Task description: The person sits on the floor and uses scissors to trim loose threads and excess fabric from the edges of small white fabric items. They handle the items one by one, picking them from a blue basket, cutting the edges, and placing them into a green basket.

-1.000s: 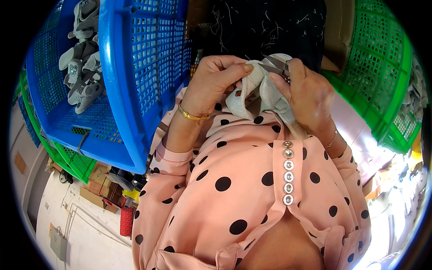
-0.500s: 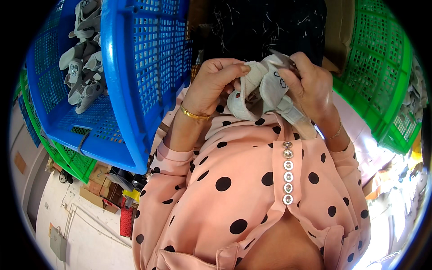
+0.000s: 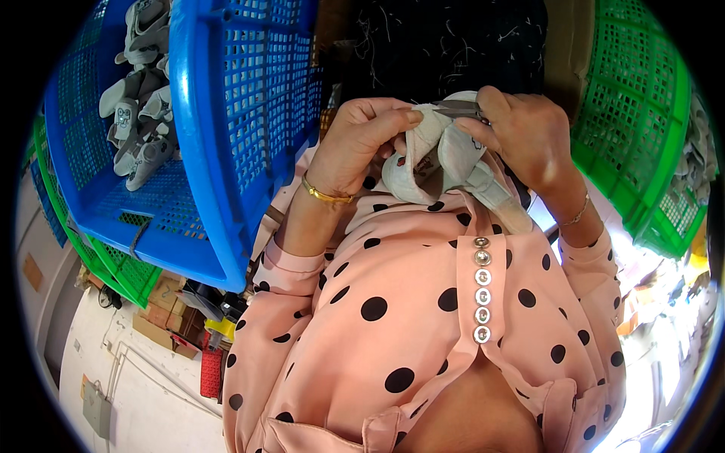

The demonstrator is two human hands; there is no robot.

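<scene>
A pale canvas shoe upper [image 3: 408,181] with a loose strap is held in front of my chest. My left hand [image 3: 359,143] pinches its edge between thumb and fingers. Closed around a pair of small metal thread snips [image 3: 459,111], my right hand [image 3: 532,140] is at the upper's far side. The blades point left across the top edge, close to my left fingertips. Whether the blades touch the fabric or a thread cannot be made out.
To the left, a blue plastic basket [image 3: 208,151] holds several similar shoe uppers [image 3: 140,113]. A green basket [image 3: 627,121] stands at the right, with more uppers [image 3: 698,151] beyond its wall. Loose thread ends lie on a dark surface [image 3: 453,45] ahead.
My right hand has turned and shifted slightly up and right, and the snips now lie across the upper's top edge. My left hand and the upper have hardly moved.
</scene>
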